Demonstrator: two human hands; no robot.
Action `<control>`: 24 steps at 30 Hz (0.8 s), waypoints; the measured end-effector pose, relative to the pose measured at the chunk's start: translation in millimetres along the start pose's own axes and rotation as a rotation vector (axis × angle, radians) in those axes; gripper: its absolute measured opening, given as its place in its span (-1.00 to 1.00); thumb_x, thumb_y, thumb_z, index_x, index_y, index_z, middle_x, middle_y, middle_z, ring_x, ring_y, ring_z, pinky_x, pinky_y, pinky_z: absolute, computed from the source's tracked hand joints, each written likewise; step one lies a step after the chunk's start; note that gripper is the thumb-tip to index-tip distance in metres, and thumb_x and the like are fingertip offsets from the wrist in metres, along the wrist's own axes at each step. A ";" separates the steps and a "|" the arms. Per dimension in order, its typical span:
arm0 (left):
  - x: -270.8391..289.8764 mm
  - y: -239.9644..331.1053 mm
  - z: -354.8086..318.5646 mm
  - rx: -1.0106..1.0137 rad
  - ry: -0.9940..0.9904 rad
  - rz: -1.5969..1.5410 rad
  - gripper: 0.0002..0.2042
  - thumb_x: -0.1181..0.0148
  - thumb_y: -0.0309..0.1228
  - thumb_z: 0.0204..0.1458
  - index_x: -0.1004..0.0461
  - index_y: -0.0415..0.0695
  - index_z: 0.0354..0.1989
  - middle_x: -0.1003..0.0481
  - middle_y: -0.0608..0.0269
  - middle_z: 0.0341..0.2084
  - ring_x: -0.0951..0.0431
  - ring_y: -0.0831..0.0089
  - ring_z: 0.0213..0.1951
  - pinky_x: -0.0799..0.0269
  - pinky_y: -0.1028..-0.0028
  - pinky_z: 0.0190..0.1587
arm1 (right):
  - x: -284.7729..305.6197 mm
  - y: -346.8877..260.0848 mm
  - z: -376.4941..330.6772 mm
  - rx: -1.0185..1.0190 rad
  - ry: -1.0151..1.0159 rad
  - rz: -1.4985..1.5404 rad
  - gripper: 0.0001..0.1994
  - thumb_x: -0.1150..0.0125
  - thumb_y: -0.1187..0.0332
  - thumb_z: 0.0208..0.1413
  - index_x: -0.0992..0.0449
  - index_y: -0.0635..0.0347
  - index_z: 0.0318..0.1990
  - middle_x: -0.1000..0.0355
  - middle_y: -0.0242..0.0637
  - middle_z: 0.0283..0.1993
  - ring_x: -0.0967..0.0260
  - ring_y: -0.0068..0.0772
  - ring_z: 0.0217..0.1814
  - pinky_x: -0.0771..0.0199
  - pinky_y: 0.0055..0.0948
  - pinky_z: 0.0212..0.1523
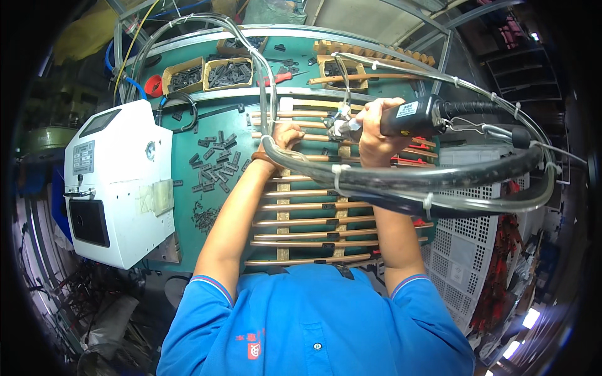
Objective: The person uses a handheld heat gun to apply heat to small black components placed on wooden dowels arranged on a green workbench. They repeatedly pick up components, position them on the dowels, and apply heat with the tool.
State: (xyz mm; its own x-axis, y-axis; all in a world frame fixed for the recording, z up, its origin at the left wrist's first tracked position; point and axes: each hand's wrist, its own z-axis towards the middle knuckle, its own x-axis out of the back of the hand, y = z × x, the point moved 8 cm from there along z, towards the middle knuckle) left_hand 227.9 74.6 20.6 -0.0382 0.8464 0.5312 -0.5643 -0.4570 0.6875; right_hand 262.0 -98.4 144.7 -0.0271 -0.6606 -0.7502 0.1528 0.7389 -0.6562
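White machine [119, 182] left; cardboard boxes [207, 75] of black parts behind; white perforated crate [467, 250] right.

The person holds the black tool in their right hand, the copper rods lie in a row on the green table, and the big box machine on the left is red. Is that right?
Not quite. The box machine on the left is white, not red, as the head view shows. The rest holds: the right hand grips the black tool, and the copper rods lie in a row on the green table.

One white machine [119, 182]; three cardboard boxes [229, 72]; one black handheld tool [411, 117]; two hands [287, 135].
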 end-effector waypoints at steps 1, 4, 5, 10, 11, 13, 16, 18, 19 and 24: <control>-1.8 -3.0 -1.9 -0.028 0.040 0.024 -0.85 -0.26 -0.61 -0.19 -0.51 -0.20 -0.39 -0.52 0.19 -0.40 -0.54 0.17 -0.35 -0.44 0.32 -0.33 | -1.7 1.5 0.0 -0.003 -0.021 -0.001 -0.81 -0.17 0.64 -0.06 -0.34 0.26 -0.29 -0.35 -0.28 -0.48 -0.34 -0.47 -0.54 -0.43 -0.50 -0.46; -5.1 -6.1 -2.4 0.012 0.046 -0.042 -0.83 -0.26 -0.65 -0.22 -0.50 -0.22 -0.39 -0.51 0.15 -0.43 -0.54 0.15 -0.38 -0.44 0.33 -0.35 | -0.1 9.0 0.1 -0.038 0.012 -0.020 -0.77 -0.18 0.65 -0.08 -0.33 0.23 -0.26 -0.35 -0.30 -0.47 -0.34 -0.50 -0.53 -0.43 -0.49 -0.45; -3.9 -4.6 -0.8 0.002 0.046 -0.064 -0.83 -0.26 -0.65 -0.22 -0.50 -0.23 -0.39 -0.51 0.15 -0.43 -0.54 0.15 -0.38 -0.44 0.33 -0.35 | 1.6 11.8 0.2 -0.065 0.083 -0.036 -0.74 -0.18 0.66 -0.09 -0.33 0.22 -0.24 -0.35 -0.32 -0.47 -0.34 -0.50 -0.53 -0.43 -0.49 -0.45; -3.4 -2.5 3.8 -0.054 0.046 -0.092 -0.82 -0.28 -0.66 -0.25 -0.50 -0.22 -0.41 -0.51 0.16 -0.43 -0.53 0.17 -0.38 -0.43 0.33 -0.35 | 18.4 33.7 7.9 -0.244 0.032 0.285 -0.69 -0.10 0.70 -0.06 -0.30 0.18 -0.15 -0.34 -0.29 -0.39 -0.33 -0.50 -0.47 -0.45 -0.46 -0.42; -8.2 -10.0 -2.4 -0.042 0.062 -0.061 -0.82 -0.28 -0.66 -0.26 -0.49 -0.22 -0.42 -0.51 0.16 -0.43 -0.53 0.18 -0.37 -0.42 0.33 -0.34 | 8.6 18.4 6.4 -0.103 -0.101 0.020 -0.69 -0.06 0.70 -0.03 -0.29 0.18 -0.13 -0.34 -0.27 -0.36 -0.32 -0.50 -0.45 -0.45 -0.44 -0.40; -19.5 -31.8 -12.9 -0.017 0.072 -0.095 -0.81 -0.28 -0.67 -0.27 -0.47 -0.21 -0.43 -0.49 0.16 -0.45 -0.52 0.18 -0.35 -0.41 0.32 -0.30 | -29.6 -13.6 -15.5 0.332 -0.229 -0.599 -0.69 -0.01 0.67 0.03 -0.25 0.18 -0.06 -0.33 -0.24 -0.31 -0.32 -0.49 -0.43 -0.46 -0.41 -0.34; -25.8 -39.9 -13.5 0.023 0.028 -0.076 -0.85 -0.20 -0.58 -0.18 -0.48 -0.12 -0.37 -0.48 0.24 -0.34 -0.50 0.16 -0.26 -0.42 0.29 -0.20 | -36.9 -28.5 -25.2 0.412 -0.212 -0.612 -0.65 -0.02 0.73 0.00 -0.25 0.20 -0.06 -0.34 -0.23 -0.31 -0.35 -0.47 -0.41 -0.46 -0.47 -0.32; -27.2 -36.3 -9.8 0.037 0.014 -0.088 -0.87 -0.20 -0.56 -0.16 -0.49 -0.12 -0.39 -0.49 0.25 -0.34 -0.50 0.17 -0.27 -0.41 0.29 -0.20 | -40.7 -32.7 -27.3 0.422 -0.200 -0.616 -0.70 -0.03 0.72 0.01 -0.27 0.23 -0.11 -0.34 -0.23 -0.32 -0.35 -0.47 -0.42 -0.46 -0.48 -0.33; -26.2 -34.9 -8.3 0.042 0.016 -0.084 -0.88 -0.19 -0.56 -0.16 -0.50 -0.12 -0.40 -0.49 0.25 -0.35 -0.50 0.18 -0.27 -0.41 0.29 -0.20 | -39.9 -31.9 -25.1 0.436 -0.178 -0.652 -0.78 -0.06 0.71 0.00 -0.32 0.27 -0.20 -0.34 -0.24 -0.35 -0.36 -0.47 -0.46 -0.46 -0.48 -0.36; -24.6 -32.9 -10.7 0.050 0.013 -0.074 -0.86 -0.21 -0.57 -0.18 -0.49 -0.12 -0.40 -0.49 0.27 -0.36 -0.50 0.21 -0.27 -0.42 0.32 -0.20 | -40.4 -29.1 -23.5 0.488 -0.152 -0.685 -0.83 -0.10 0.72 -0.05 -0.35 0.28 -0.32 -0.36 -0.25 -0.39 -0.38 -0.45 -0.51 -0.46 -0.48 -0.41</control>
State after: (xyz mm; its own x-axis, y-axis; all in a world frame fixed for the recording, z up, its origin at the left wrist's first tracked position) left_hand 238.5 71.8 -20.3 -0.0089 0.8816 0.4720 -0.5239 -0.4061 0.7487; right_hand 235.4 -90.1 192.2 -0.1414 -0.9772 -0.1585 0.5605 0.0530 -0.8265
